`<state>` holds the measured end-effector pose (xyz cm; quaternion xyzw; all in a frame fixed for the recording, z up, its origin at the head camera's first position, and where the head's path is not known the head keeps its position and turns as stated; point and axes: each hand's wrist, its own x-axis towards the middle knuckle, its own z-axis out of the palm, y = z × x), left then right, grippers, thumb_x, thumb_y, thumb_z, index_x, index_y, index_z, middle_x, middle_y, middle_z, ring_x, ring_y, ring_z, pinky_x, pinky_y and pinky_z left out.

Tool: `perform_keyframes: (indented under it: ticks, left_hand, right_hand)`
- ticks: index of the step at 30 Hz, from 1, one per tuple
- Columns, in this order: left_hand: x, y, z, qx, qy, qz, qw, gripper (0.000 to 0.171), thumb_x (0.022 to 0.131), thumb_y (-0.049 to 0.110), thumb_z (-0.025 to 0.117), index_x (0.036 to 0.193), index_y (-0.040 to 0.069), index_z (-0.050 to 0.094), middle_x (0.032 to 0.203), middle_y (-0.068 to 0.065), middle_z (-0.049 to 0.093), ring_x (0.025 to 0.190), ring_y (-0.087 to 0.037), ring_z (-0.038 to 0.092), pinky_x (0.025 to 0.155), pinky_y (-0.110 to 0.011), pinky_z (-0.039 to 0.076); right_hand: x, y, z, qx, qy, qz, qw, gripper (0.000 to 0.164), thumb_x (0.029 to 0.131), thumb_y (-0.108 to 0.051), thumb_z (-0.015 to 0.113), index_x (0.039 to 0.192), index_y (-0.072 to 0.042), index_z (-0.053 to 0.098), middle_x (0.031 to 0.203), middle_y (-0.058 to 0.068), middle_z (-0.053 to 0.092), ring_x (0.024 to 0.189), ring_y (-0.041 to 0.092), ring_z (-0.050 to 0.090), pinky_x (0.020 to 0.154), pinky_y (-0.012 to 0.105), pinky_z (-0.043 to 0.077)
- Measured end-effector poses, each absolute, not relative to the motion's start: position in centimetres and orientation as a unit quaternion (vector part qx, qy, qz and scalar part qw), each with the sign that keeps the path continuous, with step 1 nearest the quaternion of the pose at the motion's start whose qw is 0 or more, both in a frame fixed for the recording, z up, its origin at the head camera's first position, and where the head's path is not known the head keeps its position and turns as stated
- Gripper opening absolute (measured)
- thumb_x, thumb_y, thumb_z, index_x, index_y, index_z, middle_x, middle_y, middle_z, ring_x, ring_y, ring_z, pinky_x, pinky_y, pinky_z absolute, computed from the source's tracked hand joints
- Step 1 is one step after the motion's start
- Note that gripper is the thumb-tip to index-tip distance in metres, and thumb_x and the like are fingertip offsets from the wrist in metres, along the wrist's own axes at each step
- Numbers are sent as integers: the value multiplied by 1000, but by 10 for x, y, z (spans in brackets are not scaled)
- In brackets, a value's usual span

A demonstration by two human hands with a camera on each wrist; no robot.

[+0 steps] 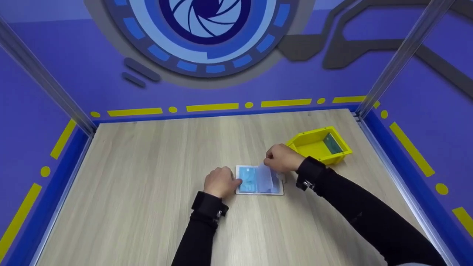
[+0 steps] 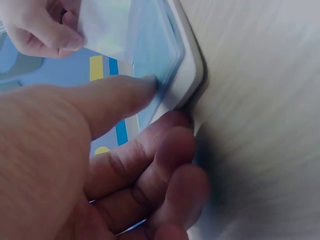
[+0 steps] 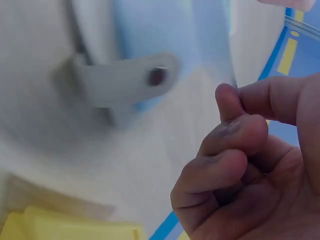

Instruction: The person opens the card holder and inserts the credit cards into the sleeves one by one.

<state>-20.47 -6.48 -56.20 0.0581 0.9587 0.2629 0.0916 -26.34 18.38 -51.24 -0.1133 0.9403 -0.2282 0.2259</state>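
Observation:
A card holder point(image 1: 247, 183) with a pale border and light-blue clear pockets lies flat on the wooden table. At its left edge, my left hand point(image 1: 220, 182) grips it, the thumb point(image 2: 132, 92) on the blue pocket page and the curled fingers by the rim below. Between thumb and index finger, my right hand point(image 1: 282, 158) pinches the edge of a thin clear plastic page point(image 1: 264, 177), which stands lifted from the holder. A pale closure strap point(image 3: 125, 80) with a metal snap sticks out from the holder's right side.
Behind my right hand stands a yellow plastic bin point(image 1: 312, 149), with a dark green piece point(image 1: 333, 143) at its right inner end. The wooden table point(image 1: 155, 177) is bounded by blue printed panels and metal posts at the back and sides.

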Motion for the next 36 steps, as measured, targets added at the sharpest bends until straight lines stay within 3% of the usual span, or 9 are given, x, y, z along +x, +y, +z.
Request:
perform_keyframes:
  ticks: [15, 24, 33, 36]
  left_hand:
    - [-205, -68, -560, 59, 961, 257, 79, 50, 96, 32, 81, 60, 21, 49, 64, 5, 46, 60, -16, 44, 57, -35, 32]
    - [-205, -67, -561, 71, 962, 256, 67, 49, 96, 26, 81, 60, 21, 48, 64, 6, 44, 60, -17, 43, 58, -35, 32]
    - [-212, -68, -578, 88, 965, 245, 24, 33, 97, 27, 75, 68, 17, 62, 71, -3, 61, 62, -22, 53, 59, -44, 43]
    - [-210, -68, -568, 78, 966, 246, 33, 36, 99, 30, 74, 68, 16, 63, 70, -3, 61, 62, -22, 54, 59, -42, 44]
  right_hand:
    - [-266, 143, -510, -88, 928, -278, 233, 29, 107, -33, 65, 97, -12, 83, 84, -1, 67, 78, 19, 58, 72, 32, 45]
    - [-272, 120, -530, -109, 931, -286, 199, 35, 102, -26, 69, 69, -15, 71, 61, -6, 54, 59, 13, 48, 59, 27, 37]
    - [-271, 114, -541, -156, 932, -266, 193, 35, 102, -19, 66, 69, -11, 71, 57, -9, 48, 53, 10, 44, 54, 25, 34]
    - [-272, 117, -540, -179, 926, -263, 206, 36, 104, -18, 65, 70, -9, 72, 55, -9, 44, 53, 10, 42, 55, 26, 32]
